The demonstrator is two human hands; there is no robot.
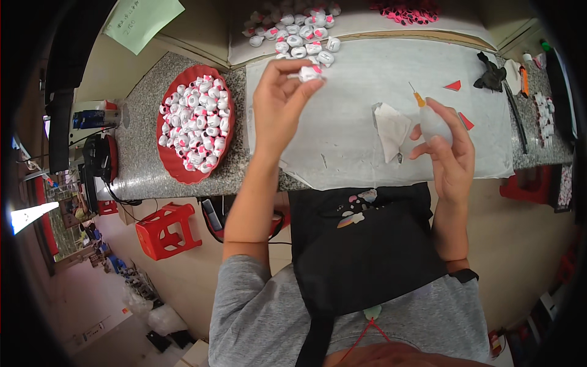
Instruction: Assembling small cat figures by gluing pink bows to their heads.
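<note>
Between thumb and fingers of my left hand (281,101) is a small white-and-pink figurine piece (310,73), held above the sheet's upper left part. My right hand (454,147) grips a translucent squeeze bottle (435,125), its orange-based needle tip (418,98) pointing up and left. A crumpled white tissue (391,130) lies just left of that hand. Several similar white pieces (296,41) are heaped beyond my left hand. Under both hands spreads a whitish paper sheet (348,98). Small red pieces (453,85) lie near the bottle.
A red scalloped dish (191,177) full of white-and-pink pieces stands on the speckled counter (142,159) at left. Dark pink parts (406,12) are piled on the back shelf. A black crumpled item (490,72) and an orange cutter (524,82) lie at right. A red stool (168,232) stands below.
</note>
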